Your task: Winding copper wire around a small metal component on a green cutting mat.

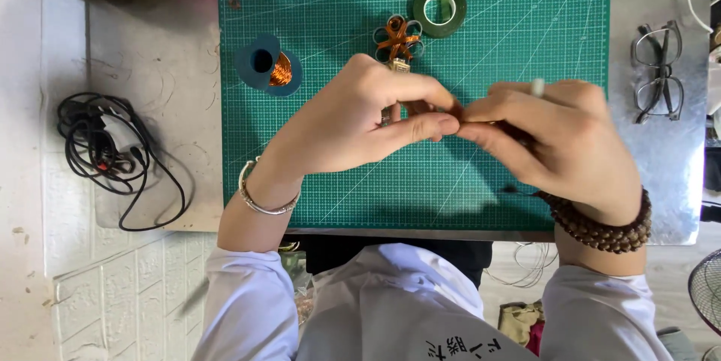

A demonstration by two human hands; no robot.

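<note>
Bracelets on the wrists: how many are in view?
2. A silver bangle on the left wrist and a brown bead bracelet on the right wrist. Sleeves may hide more.

Single head-worn view, straight down, close over the cutting mat.

Craft workbench: cutting mat, wire spool.

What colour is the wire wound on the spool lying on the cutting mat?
Copper-orange wire on a dark blue spool, seen in the head view.
</note>
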